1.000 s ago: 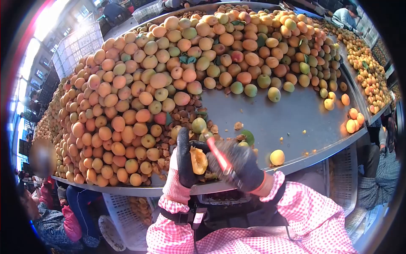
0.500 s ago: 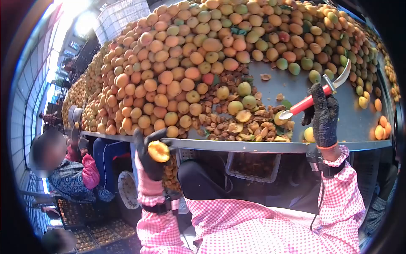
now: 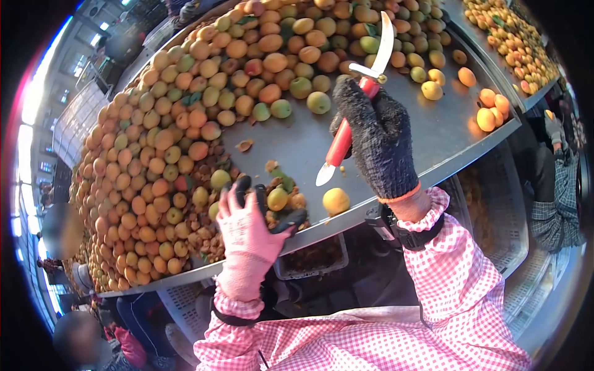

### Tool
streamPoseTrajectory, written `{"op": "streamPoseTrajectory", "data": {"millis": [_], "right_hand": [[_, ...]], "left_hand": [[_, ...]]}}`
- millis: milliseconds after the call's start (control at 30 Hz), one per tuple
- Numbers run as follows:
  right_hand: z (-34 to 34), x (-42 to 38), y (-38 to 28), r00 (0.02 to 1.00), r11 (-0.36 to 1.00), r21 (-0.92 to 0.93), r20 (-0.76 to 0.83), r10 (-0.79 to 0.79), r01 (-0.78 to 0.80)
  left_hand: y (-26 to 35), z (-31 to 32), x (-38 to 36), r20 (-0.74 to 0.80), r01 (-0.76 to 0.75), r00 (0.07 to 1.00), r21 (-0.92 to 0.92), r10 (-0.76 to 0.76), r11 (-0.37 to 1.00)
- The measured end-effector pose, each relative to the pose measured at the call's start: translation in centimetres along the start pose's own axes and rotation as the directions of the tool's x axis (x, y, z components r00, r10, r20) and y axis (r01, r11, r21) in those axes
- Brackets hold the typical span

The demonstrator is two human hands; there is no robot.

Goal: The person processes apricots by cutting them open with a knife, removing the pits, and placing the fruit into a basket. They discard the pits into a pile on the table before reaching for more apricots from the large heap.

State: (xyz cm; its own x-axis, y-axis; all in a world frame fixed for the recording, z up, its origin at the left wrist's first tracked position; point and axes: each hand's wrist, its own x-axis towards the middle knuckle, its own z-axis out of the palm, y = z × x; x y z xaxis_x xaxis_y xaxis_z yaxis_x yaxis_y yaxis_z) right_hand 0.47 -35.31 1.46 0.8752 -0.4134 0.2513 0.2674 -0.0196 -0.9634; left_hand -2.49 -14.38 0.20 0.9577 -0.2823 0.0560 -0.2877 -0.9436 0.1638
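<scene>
My right hand, in a dark glove, is wrapped round the red handle of a tool with a curved blade at its upper end and a small pale blade at its lower end. My left hand, in a pink glove with dark fingertips, is spread palm down over the table's near part. Its fingers reach round a yellow-green fruit, and I cannot tell if they touch it. Brown pit and peel scraps lie left of that hand. One yellow fruit rests on the metal between my hands.
A large heap of orange and green fruit covers the table's left and far parts. Several fruits lie near the right edge of the metal table. Crates stand below. Other people are at both sides.
The view has turned rightward. My left hand has gone from beside the table edge to over the table, and the cut fruit it held is no longer visible. My right hand still holds the tool.
</scene>
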Motion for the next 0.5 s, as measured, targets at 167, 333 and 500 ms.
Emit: {"op": "streamPoseTrajectory", "data": {"millis": [167,333,500], "right_hand": [[-1.4,0.9,1.3,0.999,0.993,-0.119,-0.053,-0.005,-0.001],[-1.9,0.3,0.2,0.999,0.99,-0.137,-0.013,0.029,-0.031],[-3.5,-0.9,-1.2,0.987,0.976,-0.175,0.115,-0.108,0.127]], "left_hand": [[6.8,0.7,2.8,0.247,-0.202,0.956,0.167,0.157,0.965],[7.0,4.6,4.6,0.408,-0.334,0.882,0.186,0.236,0.924],[3.7,0.4,2.4,-0.085,-0.286,0.958,-0.272,0.274,0.919]]}}
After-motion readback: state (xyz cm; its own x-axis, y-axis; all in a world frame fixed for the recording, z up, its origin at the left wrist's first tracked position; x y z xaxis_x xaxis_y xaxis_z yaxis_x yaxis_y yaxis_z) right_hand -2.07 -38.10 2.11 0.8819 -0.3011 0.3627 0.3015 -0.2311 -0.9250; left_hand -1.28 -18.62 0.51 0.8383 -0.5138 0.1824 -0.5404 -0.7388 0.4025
